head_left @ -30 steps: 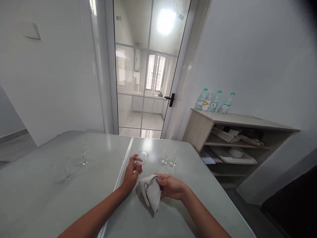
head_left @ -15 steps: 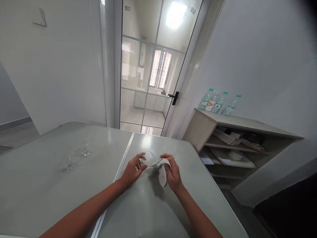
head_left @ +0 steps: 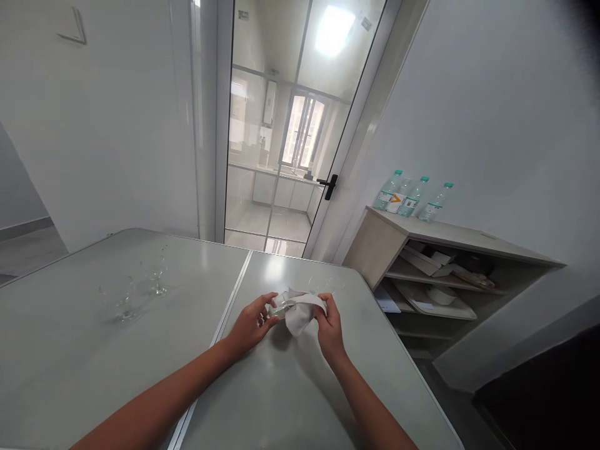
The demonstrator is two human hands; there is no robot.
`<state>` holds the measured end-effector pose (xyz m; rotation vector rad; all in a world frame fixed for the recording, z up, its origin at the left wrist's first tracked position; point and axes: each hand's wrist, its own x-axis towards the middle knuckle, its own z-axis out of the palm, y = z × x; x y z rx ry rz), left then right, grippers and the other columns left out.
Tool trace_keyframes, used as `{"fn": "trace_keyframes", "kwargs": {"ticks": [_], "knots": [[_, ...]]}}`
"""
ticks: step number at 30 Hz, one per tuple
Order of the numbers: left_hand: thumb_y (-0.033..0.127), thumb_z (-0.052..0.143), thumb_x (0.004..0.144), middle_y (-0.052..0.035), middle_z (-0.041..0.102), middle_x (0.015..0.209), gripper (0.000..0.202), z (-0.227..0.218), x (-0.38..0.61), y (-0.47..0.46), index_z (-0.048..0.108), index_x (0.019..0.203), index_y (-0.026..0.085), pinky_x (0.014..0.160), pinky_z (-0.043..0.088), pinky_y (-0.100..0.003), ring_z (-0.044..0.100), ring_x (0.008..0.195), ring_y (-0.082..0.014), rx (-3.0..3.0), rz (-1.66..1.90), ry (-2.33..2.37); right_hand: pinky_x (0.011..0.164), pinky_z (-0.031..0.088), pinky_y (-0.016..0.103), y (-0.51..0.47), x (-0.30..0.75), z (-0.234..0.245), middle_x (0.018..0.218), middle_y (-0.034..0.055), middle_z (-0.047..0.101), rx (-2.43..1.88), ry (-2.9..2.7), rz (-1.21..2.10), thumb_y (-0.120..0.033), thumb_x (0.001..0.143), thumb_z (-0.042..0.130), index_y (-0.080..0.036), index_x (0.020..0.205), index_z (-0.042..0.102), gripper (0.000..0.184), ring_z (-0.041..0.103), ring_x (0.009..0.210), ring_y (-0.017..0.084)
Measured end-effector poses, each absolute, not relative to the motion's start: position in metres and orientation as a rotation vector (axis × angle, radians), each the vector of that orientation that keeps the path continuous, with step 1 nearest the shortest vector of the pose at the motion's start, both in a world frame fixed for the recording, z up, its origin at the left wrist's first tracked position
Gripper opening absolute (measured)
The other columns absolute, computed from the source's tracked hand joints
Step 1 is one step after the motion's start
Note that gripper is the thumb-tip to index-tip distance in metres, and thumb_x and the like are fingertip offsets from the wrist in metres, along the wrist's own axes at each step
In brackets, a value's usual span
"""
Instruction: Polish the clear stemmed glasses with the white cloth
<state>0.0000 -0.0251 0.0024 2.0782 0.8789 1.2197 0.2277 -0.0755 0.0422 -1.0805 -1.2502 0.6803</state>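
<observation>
Above the grey-white table [head_left: 262, 400], my left hand [head_left: 248, 324] has its fingers wrapped round a clear glass [head_left: 278, 305], tilted with its mouth towards the right. A white cloth [head_left: 300, 317] is pinched in my right hand [head_left: 330, 328]. The cloth lies against the mouth end of the glass and covers it, so I cannot tell how far it goes inside. To the left, two clear stemmed glasses, a nearer glass [head_left: 125, 309] and a farther glass [head_left: 158, 289], stand apart on the table.
A metal seam [head_left: 229, 300] runs across the table. Past its far edge is a glass door [head_left: 269, 206] with a black handle [head_left: 330, 186]. On the right, a wooden shelf unit [head_left: 375, 240] bears several plastic bottles [head_left: 409, 199]. Faint clear outlines show beyond my right hand.
My right hand has brought the cloth leftwards, up to the mouth of the glass, which it now covers. My left hand keeps the glass in nearly the same place.
</observation>
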Motion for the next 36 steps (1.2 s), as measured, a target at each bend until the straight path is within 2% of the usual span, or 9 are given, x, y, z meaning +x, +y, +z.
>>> {"fn": "trace_keyframes", "kwargs": {"ticks": [3,7,11,18,22,27,30,33,36], "knots": [[0.041,0.065,0.094,-0.0050,0.067,0.109,0.050,0.001,-0.001,-0.025,0.052,0.138,0.023,0.065,0.053,-0.024,0.057,0.068,-0.0097,2.089,1.219,0.881,0.073,0.041,0.028,-0.077,0.232,0.039,0.083,-0.0011,0.051,-1.075,-1.368,0.509,-0.036,0.096,0.054,-0.022,0.093,0.055,0.014,0.048,0.077,0.017],[0.038,0.066,0.093,-0.0043,0.067,0.108,0.051,-0.002,-0.002,-0.027,0.051,0.141,0.025,0.067,0.053,-0.025,0.057,0.068,-0.0097,2.180,1.139,0.815,0.080,0.048,0.033,-0.078,0.237,0.038,0.095,0.0043,0.060,-0.946,-1.675,0.589,-0.036,0.101,0.047,-0.022,0.107,0.058,0.019,0.058,0.084,0.020],[0.033,0.063,0.095,-0.0043,0.066,0.105,0.051,0.000,-0.004,-0.030,0.048,0.143,0.024,0.064,0.052,-0.024,0.056,0.065,-0.0094,2.254,1.188,0.791,0.093,0.051,0.041,-0.081,0.241,0.040,0.128,0.0140,0.060,-0.883,-2.043,0.576,-0.032,0.094,0.062,-0.023,0.138,0.047,0.047,0.061,0.108,0.027],[0.034,0.063,0.095,-0.0061,0.068,0.103,0.045,0.011,-0.007,-0.043,0.052,0.138,0.023,0.065,0.050,-0.026,0.064,0.071,-0.0145,2.667,0.987,0.629,0.103,0.045,0.045,-0.093,0.238,0.056,0.131,0.0106,0.061,-0.897,-2.332,0.639,-0.029,0.096,0.059,-0.029,0.152,0.039,0.060,0.059,0.110,0.026],[0.036,0.061,0.098,-0.0095,0.070,0.111,0.054,0.011,-0.008,-0.041,0.045,0.146,0.022,0.066,0.053,-0.027,0.070,0.080,-0.0184,2.784,1.012,0.693,0.089,0.047,0.036,-0.086,0.236,0.058,0.121,0.0071,0.062,-1.015,-1.983,1.018,-0.043,0.097,0.059,-0.029,0.143,0.052,0.049,0.057,0.097,0.022],[0.036,0.058,0.099,-0.0120,0.071,0.118,0.053,0.007,-0.006,-0.033,0.046,0.149,0.023,0.065,0.053,-0.026,0.071,0.083,-0.0184,2.819,1.039,0.702,0.071,0.041,0.029,-0.074,0.230,0.044,0.090,0.0027,0.058,-1.037,-1.375,1.326,-0.055,0.097,0.052,-0.022,0.125,0.065,0.045,0.051,0.078,0.018],[0.043,0.063,0.096,-0.0096,0.073,0.101,0.051,0.010,-0.003,-0.034,0.058,0.141,0.021,0.064,0.051,-0.026,0.066,0.071,-0.0154,2.500,1.010,0.757,0.075,0.043,0.030,-0.075,0.225,0.043,0.092,0.0030,0.061,-1.033,-1.401,1.215,-0.055,0.097,0.053,-0.023,0.131,0.063,0.047,0.054,0.080,0.019],[0.056,0.064,0.091,-0.0036,0.066,0.075,0.056,0.017,0.001,-0.038,0.069,0.125,0.013,0.049,0.041,-0.021,0.050,0.049,-0.0084,1.914,0.800,0.704,0.084,0.046,0.034,-0.082,0.229,0.050,0.105,0.0048,0.067,-0.977,-1.711,0.994,-0.052,0.101,0.046,-0.026,0.132,0.065,0.045,0.058,0.089,0.022],[0.064,0.066,0.085,-0.0046,0.065,0.070,0.060,0.026,0.000,-0.039,0.074,0.103,0.008,0.040,0.031,-0.019,0.042,0.041,-0.0055,1.466,0.483,0.573,0.079,0.048,0.035,-0.088,0.238,0.055,0.091,0.0053,0.069,-0.834,-2.014,0.900,-0.049,0.103,0.040,-0.024,0.129,0.070,0.047,0.059,0.080,0.022]]}}
